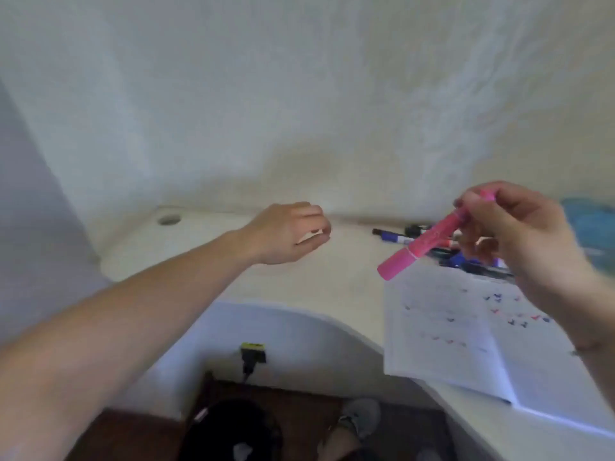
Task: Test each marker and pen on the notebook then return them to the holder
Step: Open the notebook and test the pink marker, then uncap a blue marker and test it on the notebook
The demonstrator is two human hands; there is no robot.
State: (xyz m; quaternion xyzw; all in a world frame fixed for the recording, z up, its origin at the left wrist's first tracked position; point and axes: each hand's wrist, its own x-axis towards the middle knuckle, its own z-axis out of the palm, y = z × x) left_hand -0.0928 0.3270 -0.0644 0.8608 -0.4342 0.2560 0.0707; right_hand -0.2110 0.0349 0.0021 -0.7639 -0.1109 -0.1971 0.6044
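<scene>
Cream desk, right hand grip pinching capped pink marker, left hand loosely curled

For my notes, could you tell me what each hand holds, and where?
Right hand pinches the pink marker near its upper end; left hand: cannot tell.

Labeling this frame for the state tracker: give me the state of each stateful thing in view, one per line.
pink marker: capped, held in the air, tilted.
right hand: grips the pink marker's upper end.
left hand: over the desk, fingers curled; too blurred to tell if it holds anything.
notebook: open, flat, coloured marks on its pages.
loose pens: lying on the desk, behind the notebook.
</scene>
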